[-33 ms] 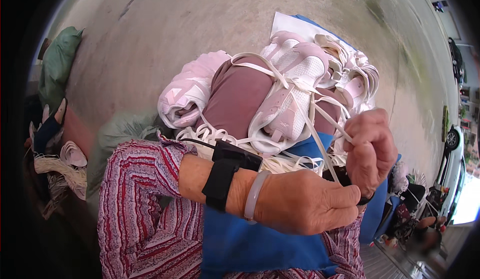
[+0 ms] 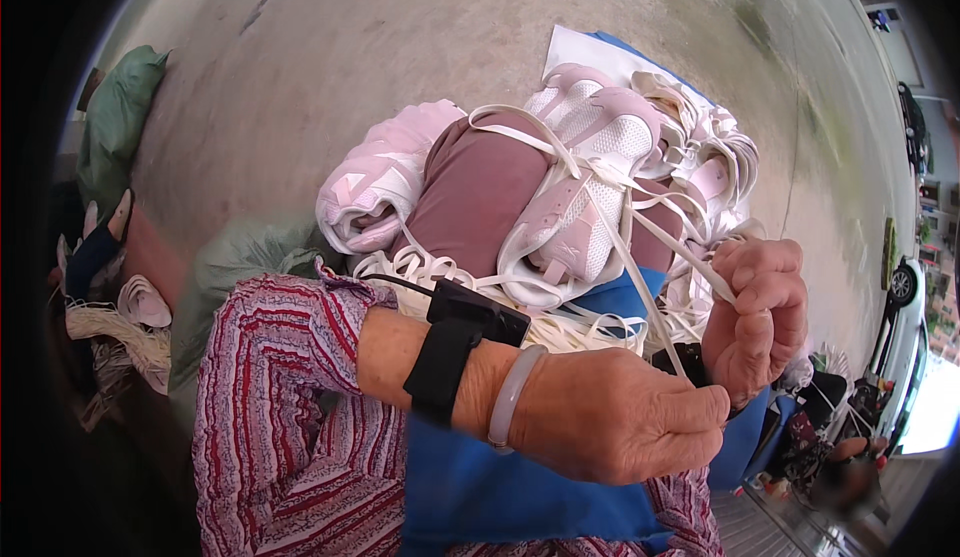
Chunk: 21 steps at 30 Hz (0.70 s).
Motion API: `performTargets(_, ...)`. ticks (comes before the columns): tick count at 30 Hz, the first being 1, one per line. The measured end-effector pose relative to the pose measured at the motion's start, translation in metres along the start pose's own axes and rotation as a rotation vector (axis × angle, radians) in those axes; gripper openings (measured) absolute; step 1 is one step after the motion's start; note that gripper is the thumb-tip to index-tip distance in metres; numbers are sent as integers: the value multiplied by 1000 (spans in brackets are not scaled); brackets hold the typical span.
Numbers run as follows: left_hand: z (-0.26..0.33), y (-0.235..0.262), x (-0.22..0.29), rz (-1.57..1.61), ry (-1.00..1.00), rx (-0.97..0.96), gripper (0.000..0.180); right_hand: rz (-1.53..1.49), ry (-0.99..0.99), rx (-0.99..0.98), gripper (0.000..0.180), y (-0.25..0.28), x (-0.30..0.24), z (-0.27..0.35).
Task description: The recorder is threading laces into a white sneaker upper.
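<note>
My left hand (image 2: pixel 615 417) is closed in a pinch on one end of a white shoelace (image 2: pixel 641 290). Farther right, my right hand (image 2: pixel 758 317) grips another length of white lace (image 2: pixel 690 256) between thumb and curled fingers. Both lengths run taut, up to the eyelet area of a pink and white mesh shoe upper (image 2: pixel 575 227), which rests on a rounded mauve cloth surface (image 2: pixel 480 182). More pink and white uppers (image 2: pixel 370 192) lie to the left. A stack of uppers (image 2: pixel 722 162) sits at the right.
Loose white laces (image 2: pixel 590 332) lie before the uppers. Blue cloth (image 2: pixel 500 507) covers part of my lap, over striped clothing (image 2: pixel 290 377). A black device (image 2: pixel 475 312) is strapped to my left wrist. Green sacks (image 2: pixel 120 127) stand left; a parked car (image 2: pixel 905 327) is far right.
My right hand has moved right and slightly down, drawing its lace out longer. My left hand has shifted a little to the right and down, still pinching its lace.
</note>
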<state>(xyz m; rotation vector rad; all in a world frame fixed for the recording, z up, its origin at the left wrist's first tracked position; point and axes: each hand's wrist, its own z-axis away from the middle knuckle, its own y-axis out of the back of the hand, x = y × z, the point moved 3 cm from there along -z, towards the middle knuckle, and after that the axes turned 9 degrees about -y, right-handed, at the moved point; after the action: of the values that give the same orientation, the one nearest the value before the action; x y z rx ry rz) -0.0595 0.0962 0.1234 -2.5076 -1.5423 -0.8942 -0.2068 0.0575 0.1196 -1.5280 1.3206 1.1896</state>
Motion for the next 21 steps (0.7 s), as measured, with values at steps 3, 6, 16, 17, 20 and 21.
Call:
performTargets(3,-17,2,3,63,-110,97,26,-139,-119,43,15,-2,25,6)
performTargets(6,-21,-9,-2,-46,-130,44,21,-258,-360,-183,14,-21,33,14)
performTargets(16,62,-2,-74,994,1349,189,54,-1144,340,-824,11,44,-133,14)
performTargets(17,60,-5,-83,1112,1372,355,53,-1136,376,-891,11,35,-136,14)
performTargets(20,42,-22,-103,1263,1359,649,48,-1065,390,-969,9,30,-144,23)
performTargets(21,40,-27,-105,1280,1336,798,45,-1066,392,-960,9,33,-143,25)
